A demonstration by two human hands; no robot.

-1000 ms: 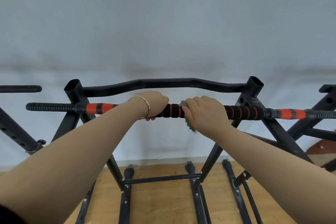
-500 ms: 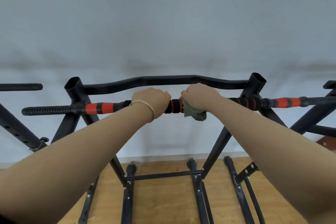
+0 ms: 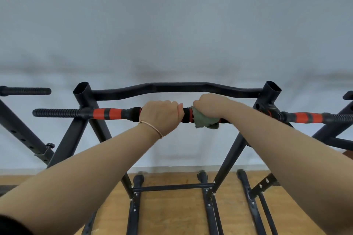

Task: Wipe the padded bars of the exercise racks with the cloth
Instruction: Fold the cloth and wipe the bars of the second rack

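Left hand (image 3: 161, 116): fingers clenched around padded bar (image 3: 114, 113), bare grip, bracelet (image 3: 151, 128) at wrist. Right hand (image 3: 210, 106): fingers clenched over green cloth (image 3: 203, 120), pressing it onto same bar; cloth bunched under palm, hanging slightly below bar. Short black-and-red stretch of padding exposed between two fists. Curved black upper bar (image 3: 177, 87) just beyond knuckles. Rack uprights (image 3: 82, 93) flank both hands; wooden floor (image 3: 168, 213) below.
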